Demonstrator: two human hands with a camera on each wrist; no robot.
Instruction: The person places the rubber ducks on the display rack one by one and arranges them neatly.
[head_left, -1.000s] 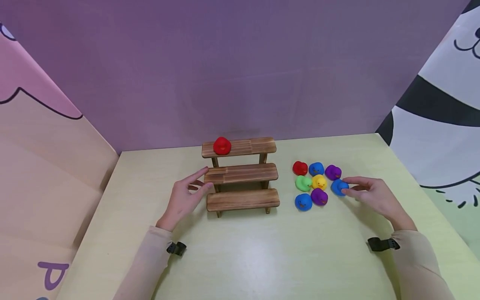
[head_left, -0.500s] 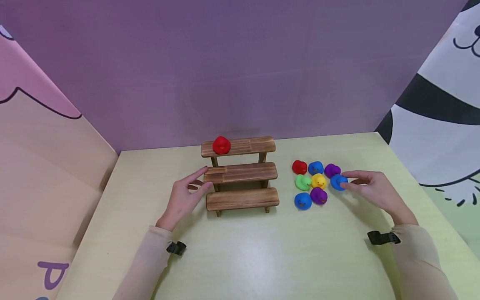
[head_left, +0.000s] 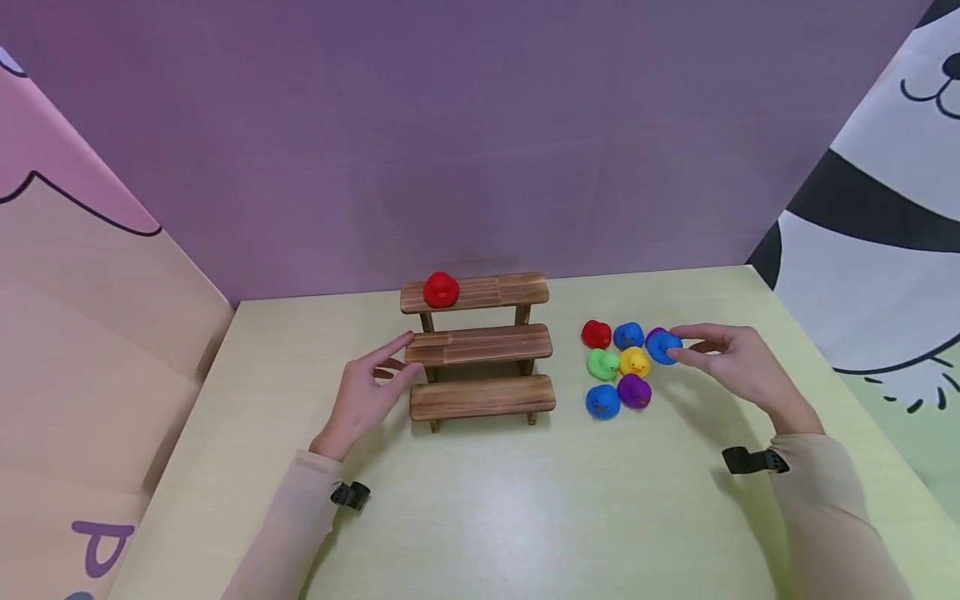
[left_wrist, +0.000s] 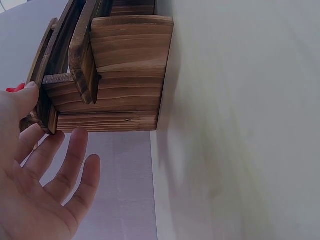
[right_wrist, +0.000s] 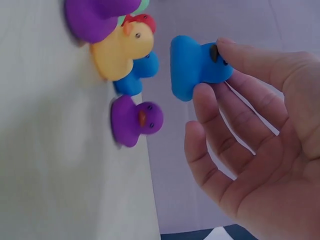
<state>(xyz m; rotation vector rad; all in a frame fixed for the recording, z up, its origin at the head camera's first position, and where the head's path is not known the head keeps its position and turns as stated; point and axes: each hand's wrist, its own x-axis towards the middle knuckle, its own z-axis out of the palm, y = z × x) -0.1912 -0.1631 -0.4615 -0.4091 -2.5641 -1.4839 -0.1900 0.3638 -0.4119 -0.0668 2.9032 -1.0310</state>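
Duck, blue point(head_left: 663, 347) — pinched by fingers of the right hand point(head_left: 723, 360), held clear of the bench point(head_left: 510, 517), near a purple duck point(right_wrist: 134, 121). Wooden stand point(head_left: 483, 343), three-tiered — middle tier pinched at one end between thumb and forefinger of the left hand point(head_left: 366, 398); red duck point(head_left: 441, 289) on top tier.

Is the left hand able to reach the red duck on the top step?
Probably yes: the left hand holds the middle step, near the red duck, and nothing seems to stand between them. It'd likely need to let go first.
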